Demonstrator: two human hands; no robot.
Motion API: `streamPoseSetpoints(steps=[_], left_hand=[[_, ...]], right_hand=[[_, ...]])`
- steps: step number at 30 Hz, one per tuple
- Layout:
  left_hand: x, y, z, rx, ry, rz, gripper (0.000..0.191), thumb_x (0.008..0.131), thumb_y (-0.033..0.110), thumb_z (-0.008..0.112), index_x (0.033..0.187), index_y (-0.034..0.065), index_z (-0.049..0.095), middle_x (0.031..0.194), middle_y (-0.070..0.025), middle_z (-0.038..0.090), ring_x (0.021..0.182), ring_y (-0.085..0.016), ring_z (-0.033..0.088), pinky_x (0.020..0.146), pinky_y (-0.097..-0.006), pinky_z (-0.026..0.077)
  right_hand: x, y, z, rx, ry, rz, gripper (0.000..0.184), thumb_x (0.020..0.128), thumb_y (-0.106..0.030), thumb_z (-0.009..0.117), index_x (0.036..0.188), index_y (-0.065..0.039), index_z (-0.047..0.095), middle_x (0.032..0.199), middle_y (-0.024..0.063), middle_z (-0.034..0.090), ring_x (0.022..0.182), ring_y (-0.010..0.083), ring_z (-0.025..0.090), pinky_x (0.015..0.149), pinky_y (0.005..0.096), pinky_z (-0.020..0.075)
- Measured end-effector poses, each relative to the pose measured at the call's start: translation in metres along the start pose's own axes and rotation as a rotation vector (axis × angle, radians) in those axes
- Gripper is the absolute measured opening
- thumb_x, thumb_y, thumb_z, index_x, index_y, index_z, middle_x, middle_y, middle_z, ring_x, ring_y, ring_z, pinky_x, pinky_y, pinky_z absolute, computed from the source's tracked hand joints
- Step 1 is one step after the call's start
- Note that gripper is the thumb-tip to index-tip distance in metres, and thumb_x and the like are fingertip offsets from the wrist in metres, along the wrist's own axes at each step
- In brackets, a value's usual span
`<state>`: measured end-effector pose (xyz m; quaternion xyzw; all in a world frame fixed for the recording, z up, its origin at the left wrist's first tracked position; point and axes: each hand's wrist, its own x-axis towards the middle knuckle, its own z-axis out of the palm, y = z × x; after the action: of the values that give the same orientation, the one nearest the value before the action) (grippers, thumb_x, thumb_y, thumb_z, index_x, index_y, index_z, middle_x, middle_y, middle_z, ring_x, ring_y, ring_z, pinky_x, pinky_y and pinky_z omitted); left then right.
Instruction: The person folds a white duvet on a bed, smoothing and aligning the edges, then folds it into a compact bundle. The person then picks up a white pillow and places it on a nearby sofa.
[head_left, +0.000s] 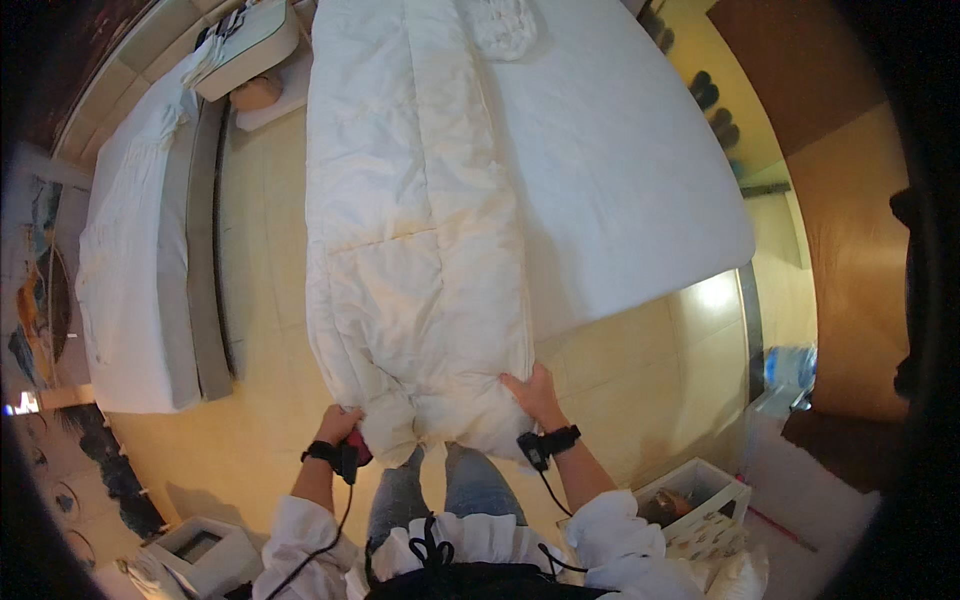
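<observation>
A white quilted duvet, folded into a long strip, runs from the top of the view over the mattress and down to my legs. My left hand grips the left corner of its near end. On the opposite edge, my right hand pinches the fabric between thumb and fingers. Something dark red shows beside my left hand; what it is cannot be made out. Both wrists wear black straps with small cabled devices.
Another bed with white bedding stands at left, beyond a strip of tiled floor. A nightstand sits between the beds. White boxes flank me near the bottom. A large water bottle stands at right near a brown wooden panel.
</observation>
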<state>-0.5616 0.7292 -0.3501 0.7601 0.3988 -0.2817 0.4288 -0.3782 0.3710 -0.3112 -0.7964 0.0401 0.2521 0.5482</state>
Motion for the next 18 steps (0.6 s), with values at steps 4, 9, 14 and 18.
streamPoseSetpoints(steps=[4, 9, 14, 18], left_hand=[[-0.042, 0.04, -0.021, -0.158, -0.192, 0.025, 0.026, 0.076, 0.023, 0.06, 0.083, -0.0018, 0.06, 0.075, -0.0023, 0.059, 0.068, -0.012, 0.053, 0.059, -0.0276, 0.045], [-0.095, 0.068, -0.004, -0.34, -0.538, 0.221, 0.034, 0.075, 0.022, 0.06, 0.098, -0.0029, 0.061, 0.081, -0.0024, 0.062, 0.07, -0.011, 0.056, 0.061, -0.0258, 0.046], [-0.063, 0.033, 0.085, -0.391, -0.593, 0.372, 0.046, 0.076, 0.022, 0.058, 0.115, -0.0022, 0.054, 0.107, -0.0123, 0.061, 0.096, -0.019, 0.055, 0.085, -0.0318, 0.043], [-0.01, 0.03, 0.125, 0.012, -0.474, 0.193, 0.045, 0.071, 0.033, 0.062, 0.098, -0.003, 0.061, 0.088, -0.0167, 0.065, 0.08, -0.026, 0.061, 0.073, -0.0354, 0.048]], right_hand=[[-0.044, -0.062, -0.043, 0.035, 0.031, -0.128, 0.033, 0.074, -0.017, 0.069, 0.098, 0.003, 0.059, 0.087, 0.0129, 0.065, 0.077, 0.0195, 0.06, 0.071, 0.033, 0.0478], [-0.065, -0.102, -0.157, 0.016, 0.123, -0.077, 0.026, 0.074, -0.008, 0.067, 0.097, 0.002, 0.061, 0.085, 0.0051, 0.063, 0.073, 0.0146, 0.056, 0.069, 0.0291, 0.0469], [0.001, -0.016, -0.229, 0.021, 0.221, -0.04, 0.027, 0.076, -0.008, 0.064, 0.101, 0.002, 0.058, 0.091, 0.0047, 0.061, 0.078, 0.0129, 0.055, 0.072, 0.0273, 0.0455], [0.044, 0.084, -0.175, -1.075, 0.266, 0.204, 0.051, 0.069, -0.009, 0.061, 0.117, 0.001, 0.048, 0.103, 0.0214, 0.058, 0.096, 0.0379, 0.053, 0.085, 0.0435, 0.0414]])
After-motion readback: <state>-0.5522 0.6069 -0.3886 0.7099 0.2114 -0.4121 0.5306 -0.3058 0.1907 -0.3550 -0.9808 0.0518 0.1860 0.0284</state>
